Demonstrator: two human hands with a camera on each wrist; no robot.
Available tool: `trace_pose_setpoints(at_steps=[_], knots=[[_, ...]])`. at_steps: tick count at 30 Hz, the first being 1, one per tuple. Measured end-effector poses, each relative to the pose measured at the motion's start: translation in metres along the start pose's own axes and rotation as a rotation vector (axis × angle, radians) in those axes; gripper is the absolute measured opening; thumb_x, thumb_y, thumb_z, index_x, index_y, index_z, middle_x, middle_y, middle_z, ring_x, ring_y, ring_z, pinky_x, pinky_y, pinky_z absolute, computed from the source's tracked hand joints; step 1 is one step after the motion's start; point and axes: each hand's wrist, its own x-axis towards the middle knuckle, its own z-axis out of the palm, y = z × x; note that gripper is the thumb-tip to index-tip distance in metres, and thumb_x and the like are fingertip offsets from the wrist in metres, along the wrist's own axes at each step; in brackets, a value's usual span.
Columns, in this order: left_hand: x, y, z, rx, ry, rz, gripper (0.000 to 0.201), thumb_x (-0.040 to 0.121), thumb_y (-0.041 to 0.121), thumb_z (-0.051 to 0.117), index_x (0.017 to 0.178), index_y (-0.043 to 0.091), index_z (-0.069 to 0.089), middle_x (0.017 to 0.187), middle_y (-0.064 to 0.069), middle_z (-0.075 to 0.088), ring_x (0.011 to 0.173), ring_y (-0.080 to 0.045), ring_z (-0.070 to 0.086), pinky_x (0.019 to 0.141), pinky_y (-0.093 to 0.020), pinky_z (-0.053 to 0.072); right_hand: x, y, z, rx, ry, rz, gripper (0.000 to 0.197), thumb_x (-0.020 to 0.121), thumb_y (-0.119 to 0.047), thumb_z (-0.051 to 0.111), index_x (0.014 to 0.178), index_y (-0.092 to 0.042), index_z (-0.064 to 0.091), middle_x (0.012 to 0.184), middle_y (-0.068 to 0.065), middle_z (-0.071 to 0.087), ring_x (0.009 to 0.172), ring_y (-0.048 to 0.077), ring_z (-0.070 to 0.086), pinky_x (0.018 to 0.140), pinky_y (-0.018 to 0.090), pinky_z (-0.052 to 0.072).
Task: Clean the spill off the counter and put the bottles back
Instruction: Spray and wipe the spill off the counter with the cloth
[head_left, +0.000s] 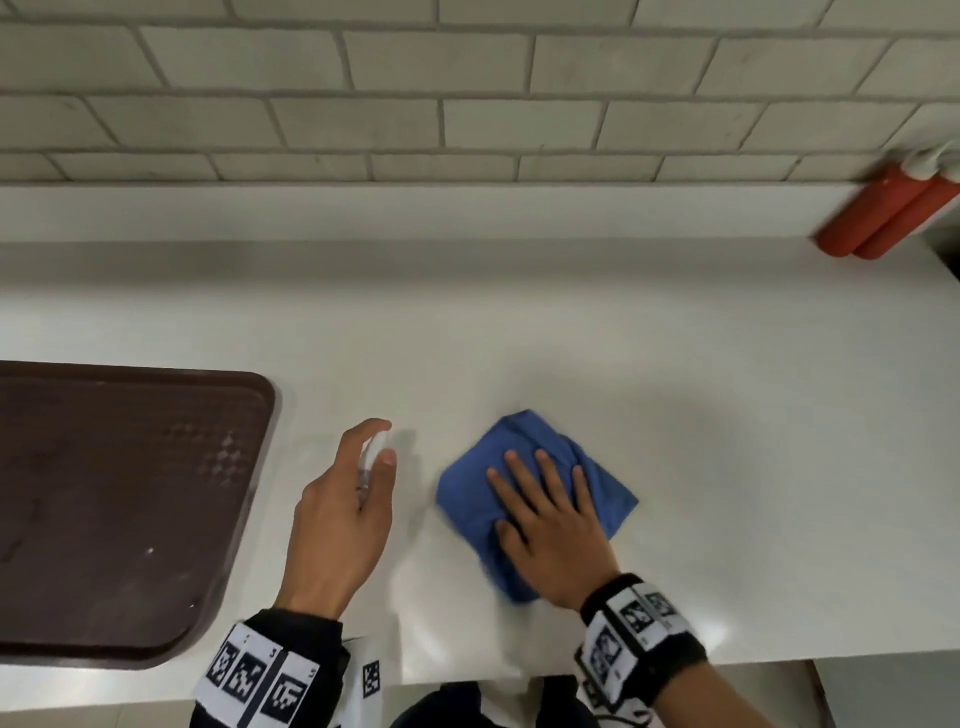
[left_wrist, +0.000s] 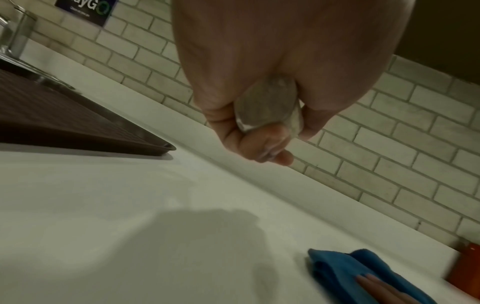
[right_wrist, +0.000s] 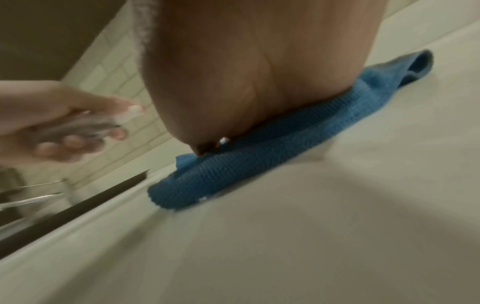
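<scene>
Blue microfibre cloth (head_left: 524, 467), soft and crumpled, lies on the white counter (head_left: 675, 364) under the right hand (head_left: 550, 525), fingers flat and pressing. The left hand (head_left: 340, 519) wraps a small clear spray bottle (left_wrist: 267, 105); light and probably slick, best gripped around its body.

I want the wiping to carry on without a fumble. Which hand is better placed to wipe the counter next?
The right hand. It lies flat on the blue cloth, pressing it to the counter. The left hand is busy, its fingers curled round a small clear spray bottle held above the counter.
</scene>
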Motion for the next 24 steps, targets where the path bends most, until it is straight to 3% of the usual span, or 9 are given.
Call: trace_pose_setpoints(at_steps=[3,4,7,12,15,18,20,22,24], knots=[[-0.004,0.01,0.013,-0.003,-0.014,0.019,0.028,0.103,0.037,0.045,0.129,0.046,0.049,0.071,-0.004,0.068,0.059,-0.017,0.06,0.064,-0.036,0.052,0.007,0.059,-0.018,0.012,-0.015,0.123,0.069,0.092,-0.062,-0.005,0.154,-0.035,0.007,0.162,-0.008,0.0,0.15,0.027,0.003,0.118,0.053,-0.002],[-0.006,0.015,0.017,0.0,-0.018,0.026,0.027,0.103,0.037,0.045,0.129,0.046,0.049,0.071,-0.004,0.068,0.059,-0.018,0.061,0.065,-0.038,0.053,0.015,0.079,-0.025,0.027,-0.005,0.171,0.069,0.09,-0.063,-0.008,0.154,-0.037,-0.002,0.162,-0.009,-0.009,0.15,0.025,-0.006,0.118,0.053,-0.005],[-0.014,0.031,0.028,0.004,-0.017,0.049,0.028,0.103,0.037,0.044,0.13,0.045,0.048,0.071,-0.006,0.068,0.059,-0.017,0.061,0.066,-0.036,0.053,0.044,0.123,-0.048,0.068,-0.009,0.312,0.061,0.098,-0.055,0.009,0.153,-0.037,-0.009,0.162,-0.009,-0.016,0.149,0.024,-0.015,0.118,0.056,-0.005],[-0.03,0.051,0.044,0.007,0.015,0.045,0.027,0.103,0.038,0.045,0.128,0.048,0.048,0.075,-0.008,0.07,0.068,-0.019,0.065,0.069,-0.032,0.053,0.023,0.123,-0.037,0.038,-0.032,0.241,0.081,0.082,-0.062,-0.016,0.155,-0.03,-0.001,0.164,-0.001,-0.007,0.15,0.031,-0.005,0.116,0.06,0.001],[-0.041,0.06,0.056,0.028,0.028,0.026,0.027,0.104,0.038,0.044,0.129,0.047,0.047,0.076,-0.009,0.07,0.067,-0.019,0.065,0.065,-0.027,0.05,-0.039,0.119,-0.011,-0.012,0.053,0.136,0.067,0.097,-0.054,0.002,0.152,-0.025,0.028,0.16,0.003,0.024,0.145,0.035,0.024,0.111,0.064,0.023],[-0.052,0.07,0.069,0.044,0.023,0.013,0.028,0.103,0.04,0.043,0.13,0.049,0.045,0.077,-0.009,0.07,0.063,-0.02,0.064,0.063,-0.03,0.051,-0.093,0.138,0.005,-0.009,0.053,0.075,0.06,0.099,-0.052,0.011,0.151,-0.028,0.03,0.159,0.0,0.028,0.144,0.032,0.028,0.112,0.058,0.019],[-0.061,0.077,0.077,0.043,0.024,0.009,0.027,0.103,0.041,0.043,0.128,0.052,0.044,0.076,-0.01,0.07,0.058,-0.021,0.061,0.062,-0.035,0.053,-0.096,0.161,0.002,-0.008,0.058,0.074,0.061,0.099,-0.054,0.01,0.151,-0.029,0.03,0.159,0.0,0.028,0.144,0.032,0.029,0.112,0.059,0.018],[-0.069,0.083,0.081,0.054,0.036,0.008,0.027,0.103,0.041,0.043,0.125,0.056,0.042,0.077,-0.011,0.07,0.058,-0.022,0.062,0.064,-0.04,0.055,-0.075,0.176,-0.007,0.008,-0.013,0.125,0.065,0.097,-0.056,0.006,0.15,-0.027,0.033,0.157,0.002,0.031,0.143,0.035,0.031,0.11,0.062,0.019],[-0.075,0.087,0.083,0.065,0.052,-0.002,0.027,0.103,0.041,0.043,0.123,0.059,0.042,0.076,-0.01,0.07,0.059,-0.019,0.062,0.066,-0.041,0.055,-0.045,0.179,-0.018,0.035,0.009,0.158,0.07,0.094,-0.059,0.003,0.151,-0.028,0.03,0.159,0.002,0.027,0.145,0.035,0.024,0.111,0.066,0.017]])
